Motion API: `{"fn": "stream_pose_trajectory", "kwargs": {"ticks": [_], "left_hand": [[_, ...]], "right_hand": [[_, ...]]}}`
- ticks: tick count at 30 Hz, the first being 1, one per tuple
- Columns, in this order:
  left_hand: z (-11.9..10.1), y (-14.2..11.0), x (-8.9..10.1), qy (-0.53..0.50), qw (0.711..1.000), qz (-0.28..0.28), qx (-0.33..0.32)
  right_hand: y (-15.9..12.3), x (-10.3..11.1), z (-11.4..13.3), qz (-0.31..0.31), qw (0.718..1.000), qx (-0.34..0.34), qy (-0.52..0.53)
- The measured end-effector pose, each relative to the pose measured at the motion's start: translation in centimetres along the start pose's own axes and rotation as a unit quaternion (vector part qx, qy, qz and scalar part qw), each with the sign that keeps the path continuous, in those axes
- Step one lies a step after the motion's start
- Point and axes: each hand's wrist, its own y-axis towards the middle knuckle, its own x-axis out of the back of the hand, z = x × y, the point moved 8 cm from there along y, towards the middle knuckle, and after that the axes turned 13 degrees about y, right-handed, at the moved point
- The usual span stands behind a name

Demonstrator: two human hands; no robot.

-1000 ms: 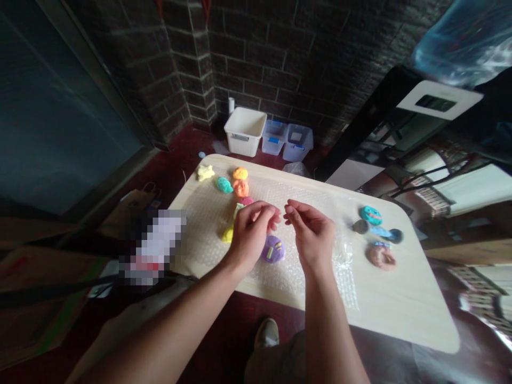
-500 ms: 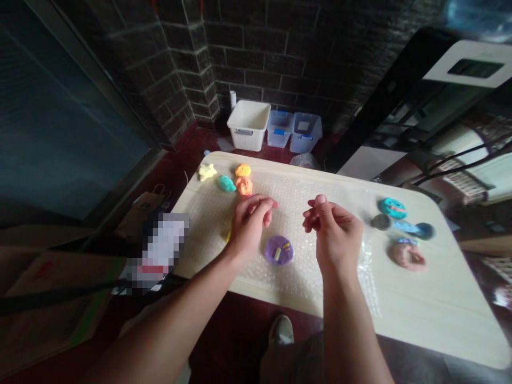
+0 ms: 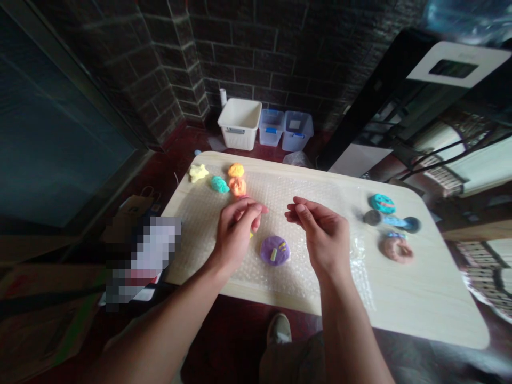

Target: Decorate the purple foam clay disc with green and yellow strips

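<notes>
Over the bubble wrap (image 3: pixel 272 186), my left hand (image 3: pixel 237 229) is closed, its thumb pressed to curled fingers; whatever it pinches, if anything, is hidden. My right hand (image 3: pixel 327 234) faces it across a gap, thumb tip against the fingers, and I cannot make out anything in that pinch. Between and below the hands lies a flat purple clay disc (image 3: pixel 265 257). On it are a pale green strip (image 3: pixel 273 254) and small yellow strips (image 3: pixel 282 246). A yellow bit (image 3: pixel 252 235) shows partly behind my left hand.
Clay pieces sit at the table's far left: pale yellow (image 3: pixel 198 172), green (image 3: pixel 220 184), yellow-orange (image 3: pixel 236 170) and orange (image 3: pixel 238 186). On the right are a turquoise disc (image 3: pixel 383 203), a dumbbell-like piece (image 3: pixel 394 220) and a brownish ring (image 3: pixel 398 249). Bins (image 3: pixel 240 125) stand beyond the table (image 3: pixel 432 298).
My right thumb has come down from a raised position onto the fingers. My left hand keeps its curled pose. The whole view has shifted slightly, with the table's contents moving left in it.
</notes>
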Motion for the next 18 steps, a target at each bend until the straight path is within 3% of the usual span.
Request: {"fn": "stream_pose_trajectory", "kwargs": {"ticks": [4, 9, 14, 18], "left_hand": [[0.0, -0.1, 0.6, -0.007, 1.0, -0.002, 0.004], [0.1, -0.2, 1.1, -0.005, 1.0, -0.006, 0.006], [0.3, -0.3, 0.9, -0.005, 1.0, -0.001, 0.008], [0.2, -0.3, 0.5, 0.01, 1.0, 0.016, 0.011]], "right_hand": [[-0.2, -1.0, 0.1, 0.029, 1.0, -0.006, 0.004], [-0.1, -1.0, 0.5, 0.02, 0.999, 0.017, 0.028], [-0.2, -0.8, -0.3, 0.035, 0.999, -0.01, 0.008], [-0.6, -1.5, -0.6, 0.081, 0.996, -0.034, 0.02]]}}
